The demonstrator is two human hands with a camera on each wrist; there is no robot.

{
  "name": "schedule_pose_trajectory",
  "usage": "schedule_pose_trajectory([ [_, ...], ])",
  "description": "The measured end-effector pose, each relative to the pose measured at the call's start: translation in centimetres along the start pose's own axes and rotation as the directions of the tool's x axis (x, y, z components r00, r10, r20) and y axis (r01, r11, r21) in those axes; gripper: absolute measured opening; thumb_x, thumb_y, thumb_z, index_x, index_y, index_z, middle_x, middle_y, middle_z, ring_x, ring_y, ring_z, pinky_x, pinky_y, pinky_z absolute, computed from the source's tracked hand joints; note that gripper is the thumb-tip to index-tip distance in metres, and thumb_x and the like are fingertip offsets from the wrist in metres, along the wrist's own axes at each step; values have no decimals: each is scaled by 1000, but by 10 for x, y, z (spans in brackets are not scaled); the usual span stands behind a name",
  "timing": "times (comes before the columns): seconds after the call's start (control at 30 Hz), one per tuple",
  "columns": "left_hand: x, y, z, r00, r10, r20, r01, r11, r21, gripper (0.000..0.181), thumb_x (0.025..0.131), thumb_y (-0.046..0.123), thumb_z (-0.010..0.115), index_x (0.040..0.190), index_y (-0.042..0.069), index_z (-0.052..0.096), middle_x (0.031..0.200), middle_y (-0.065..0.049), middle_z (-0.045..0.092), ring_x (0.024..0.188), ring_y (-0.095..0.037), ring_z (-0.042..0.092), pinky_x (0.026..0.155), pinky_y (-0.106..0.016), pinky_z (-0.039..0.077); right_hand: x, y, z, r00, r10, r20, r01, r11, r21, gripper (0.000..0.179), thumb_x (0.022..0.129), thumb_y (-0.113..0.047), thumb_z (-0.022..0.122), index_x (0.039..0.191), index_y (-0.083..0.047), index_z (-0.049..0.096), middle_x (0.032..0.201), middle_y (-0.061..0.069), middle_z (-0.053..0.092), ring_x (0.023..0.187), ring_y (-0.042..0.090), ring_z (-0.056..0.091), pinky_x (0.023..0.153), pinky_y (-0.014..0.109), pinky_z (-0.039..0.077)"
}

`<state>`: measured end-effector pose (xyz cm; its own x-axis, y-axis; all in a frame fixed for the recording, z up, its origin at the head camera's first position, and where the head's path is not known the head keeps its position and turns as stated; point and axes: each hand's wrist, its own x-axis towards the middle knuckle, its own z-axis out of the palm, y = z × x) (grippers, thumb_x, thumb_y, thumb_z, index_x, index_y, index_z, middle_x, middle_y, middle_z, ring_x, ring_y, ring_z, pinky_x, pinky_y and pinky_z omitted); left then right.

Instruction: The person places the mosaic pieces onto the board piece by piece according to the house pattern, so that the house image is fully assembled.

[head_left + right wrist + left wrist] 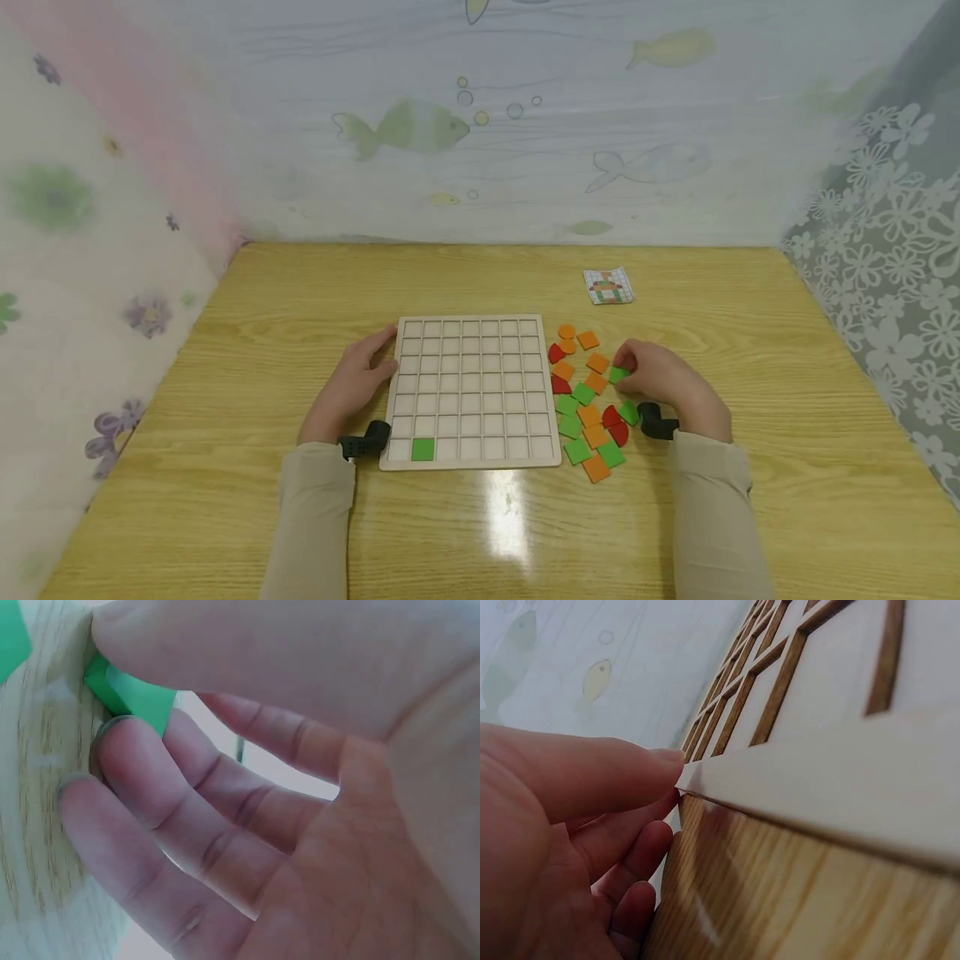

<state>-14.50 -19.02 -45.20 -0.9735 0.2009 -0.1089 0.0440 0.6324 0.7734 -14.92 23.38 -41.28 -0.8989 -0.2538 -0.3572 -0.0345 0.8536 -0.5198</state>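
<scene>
A pale wooden grid board (472,463) lies on the table with one green square tile (423,450) in its bottom row. Along the board's left edge rests my left hand (351,385). In the left wrist view, the thumb (649,769) touches the rim, and the other fingers sit loosely bent beside and below it. My right hand (663,379) is at the far side of the loose pieces, right of the board. Between its thumb and fingertips it pinches a green tile (142,697), close over the wood.
Several orange squares (590,416), green squares (577,452) and red rounded pieces (618,433) lie scattered right of the board, with orange discs (566,332) behind them. A small pattern card (608,286) lies farther back. Printed curtains (525,183) stand around the table.
</scene>
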Motion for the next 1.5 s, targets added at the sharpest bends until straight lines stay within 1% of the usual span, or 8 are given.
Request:
schedule_pose_trajectory([
  [0.23,0,1,2,1000,2,-17,-1,998,57,53,92,18,49,141,14,30,144,-7,26,132,-30,12,104,-48,14,-1,5,2,1000,-28,1,28,999,35,25,80,-13,65,101,-4,54,89,8,51,81,23,46,70,34,39],
  [0.43,2,0,2,999,34,-10,-32,993,109,48,92,17,48,138,10,36,144,-5,27,130,-32,15,102,-49,18,-4,4,-1,999,-51,1,50,996,77,18,84,-16,60,99,-5,56,85,6,51,77,21,46,66,32,39],
  [0.63,2,-1,2,999,46,-5,-46,995,84,47,92,15,49,137,8,37,143,-6,27,130,-32,16,102,-49,18,-3,4,-2,998,-38,-50,42,996,84,22,88,-20,55,104,-6,55,84,7,54,72,20,49,66,32,40],
  [0.73,2,-1,2,1000,27,-1,-27,997,71,48,93,17,48,138,11,35,144,-5,26,131,-31,13,103,-50,16,-1,1,0,995,-37,-93,45,995,94,23,89,-23,54,106,-7,55,82,6,56,68,19,52,65,32,41],
  [0.87,1,-2,3,1000,5,4,-6,998,61,48,93,20,47,139,13,33,145,-3,25,132,-30,11,103,-50,14,3,-6,3,990,-52,-128,62,995,81,24,89,-22,52,108,-8,56,86,6,58,70,19,53,66,33,42],
  [1.07,3,-3,4,1000,19,-5,-19,999,37,48,93,23,47,138,11,36,144,-4,27,131,-31,14,102,-50,17,11,-20,11,979,-116,-169,126,991,49,25,90,-20,50,110,-8,58,95,7,58,80,21,53,72,37,44],
  [1.3,3,-3,5,1000,9,1,-9,1000,16,47,93,26,47,138,14,36,144,-1,27,131,-30,14,102,-50,17,16,-38,25,966,-176,-188,184,983,28,22,89,-18,49,107,-11,61,92,1,58,79,19,50,72,35,43],
  [1.5,3,-3,4,1000,19,3,-19,1000,8,48,93,28,47,138,15,37,144,0,27,131,-29,14,102,-50,18,21,-57,37,962,-213,-169,224,973,52,22,89,-20,50,106,-13,62,86,-1,56,73,17,48,67,32,41],
])
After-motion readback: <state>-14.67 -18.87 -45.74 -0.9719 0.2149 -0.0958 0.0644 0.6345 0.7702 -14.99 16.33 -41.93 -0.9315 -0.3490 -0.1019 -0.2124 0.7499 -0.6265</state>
